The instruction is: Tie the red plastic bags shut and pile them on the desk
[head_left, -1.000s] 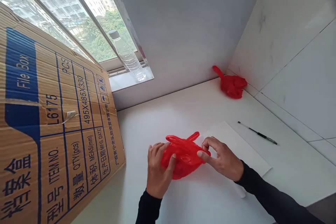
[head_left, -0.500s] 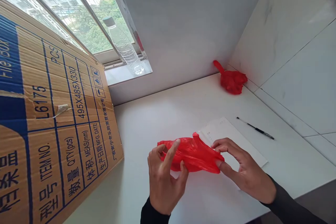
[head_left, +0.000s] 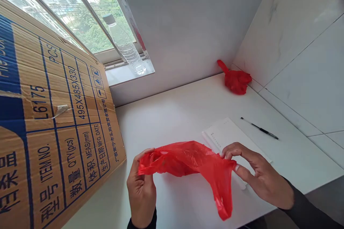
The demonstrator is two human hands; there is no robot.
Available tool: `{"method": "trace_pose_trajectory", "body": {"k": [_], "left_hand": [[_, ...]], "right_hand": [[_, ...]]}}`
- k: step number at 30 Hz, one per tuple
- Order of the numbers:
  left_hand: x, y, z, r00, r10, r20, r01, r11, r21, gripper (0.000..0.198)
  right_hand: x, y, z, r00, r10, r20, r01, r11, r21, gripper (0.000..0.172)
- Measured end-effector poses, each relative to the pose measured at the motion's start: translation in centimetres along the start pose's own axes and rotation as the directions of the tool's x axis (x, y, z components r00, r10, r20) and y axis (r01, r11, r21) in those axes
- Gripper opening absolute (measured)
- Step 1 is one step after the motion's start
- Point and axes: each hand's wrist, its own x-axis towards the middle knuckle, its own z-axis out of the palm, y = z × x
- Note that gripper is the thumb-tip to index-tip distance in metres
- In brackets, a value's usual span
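A red plastic bag [head_left: 185, 157] is stretched between my two hands above the white table. My left hand [head_left: 142, 186] grips its left end, with the fingers hidden behind the film and the thumb in front. At the right end, my right hand [head_left: 255, 171] pinches the bag's edge between thumb and fingers. A loose handle of the bag dangles below my right hand. Partly behind the bag and my right hand lies a white notepad [head_left: 228, 132] with small writing on it.
On the table [head_left: 161, 118], a black pen [head_left: 262, 130] lies right of the notepad. Another crumpled red bag [head_left: 238, 81] sits in the back corner. A large cardboard box [head_left: 67, 121] stands at left, and a clear bottle [head_left: 126, 46] on the windowsill [head_left: 118, 75].
My left hand has moved left and taken hold of the bag's left end. The bag is spread wider, and one of its handles now hangs down on the right.
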Motion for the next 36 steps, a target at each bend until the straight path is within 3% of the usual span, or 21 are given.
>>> {"method": "trace_pose_trajectory", "body": {"k": [3,5,6,9,11,15,18,23,25,28,30,32,34,36], "left_hand": [[-0.3,0.6,1.3,0.993,-0.025,0.118,0.028,0.999,-0.021,0.038],[-0.2,0.8,2.1,0.995,-0.054,0.085,0.056,0.998,-0.022,0.041],[-0.1,0.9,2.4,0.997,-0.062,0.052,0.064,0.998,-0.027,0.038],[0.2,0.5,2.5,0.997,-0.071,-0.010,0.069,0.994,-0.088,0.026],[0.4,0.3,1.9,0.997,-0.068,-0.025,0.065,0.989,-0.133,0.023],[0.6,0.5,-0.1,0.993,-0.114,0.044,0.121,0.959,-0.256,0.040],[0.4,1.1,-1.7,0.981,-0.143,0.132,0.175,0.945,-0.276,0.041],[-0.4,1.4,-3.6,0.973,-0.142,0.183,0.168,0.976,-0.141,0.024],[-0.8,1.3,-4.0,0.972,-0.109,0.208,0.126,0.990,-0.068,0.024],[-1.3,1.9,-3.4,0.969,-0.017,0.248,0.015,1.000,0.010,0.021],[-1.5,2.8,-2.3,0.970,0.038,0.241,-0.049,0.998,0.039,0.017],[-1.7,3.8,-1.2,0.978,0.040,0.202,-0.058,0.995,0.083,0.019],[-1.9,4.3,-0.5,0.988,0.013,0.152,-0.029,0.994,0.104,0.026],[-2.0,4.0,-0.2,0.987,-0.028,0.161,0.021,0.999,0.043,0.028]], "right_hand": [[0.8,-1.3,0.8,0.999,-0.031,0.021,0.032,0.998,-0.055,0.035],[1.6,-1.9,1.6,0.998,-0.041,0.041,0.046,0.990,-0.137,0.049],[2.0,-2.1,2.1,0.997,-0.044,0.059,0.054,0.982,-0.182,0.049],[3.0,-2.4,3.0,0.991,-0.050,0.127,0.081,0.965,-0.250,0.023],[3.1,-2.5,2.8,0.992,-0.034,0.119,0.060,0.973,-0.224,0.023],[2.6,-2.7,1.3,0.982,0.154,-0.107,-0.160,0.986,-0.047,0.031],[2.2,-2.5,0.3,0.941,0.205,-0.271,-0.191,0.978,0.079,0.031],[1.7,-1.4,-0.4,0.930,0.197,-0.309,-0.209,0.978,-0.003,0.029],[1.3,-1.9,-0.3,0.912,0.131,-0.389,-0.174,0.982,-0.079,0.021],[1.1,-4.4,0.8,0.838,-0.152,-0.525,0.085,0.985,-0.149,0.015],[1.8,-6.3,2.2,0.862,-0.350,-0.366,0.307,0.936,-0.170,0.024],[3.2,-7.4,4.0,0.899,-0.436,-0.028,0.422,0.883,-0.207,0.028],[4.8,-7.3,5.6,0.911,-0.355,0.209,0.409,0.846,-0.342,0.030],[6.0,-6.4,6.8,0.929,-0.208,0.306,0.337,0.818,-0.466,0.031]]}}
